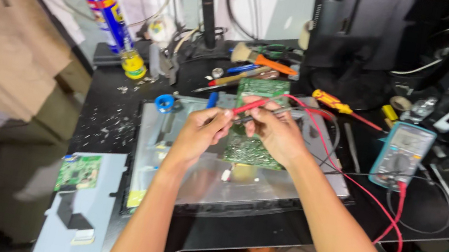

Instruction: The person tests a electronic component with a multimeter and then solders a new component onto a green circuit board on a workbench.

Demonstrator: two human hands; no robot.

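Note:
My left hand (199,131) grips a red test probe (252,106) that slants up to the right over a green circuit board (251,149). My right hand (277,132) is closed on a dark probe (260,116), crossing the red one above the same board. The board lies on a grey metal panel (196,182) on the black workbench. Red and black leads (372,198) run from the probes to a blue-grey multimeter (403,154) at the right.
A blue spray can (108,12) stands at the back left. A brush (261,60), a yellow-handled screwdriver (333,102) and pens lie behind the board. A smaller green board (78,171) rests on a pale panel at the front left. A monitor stand (208,6) rises behind.

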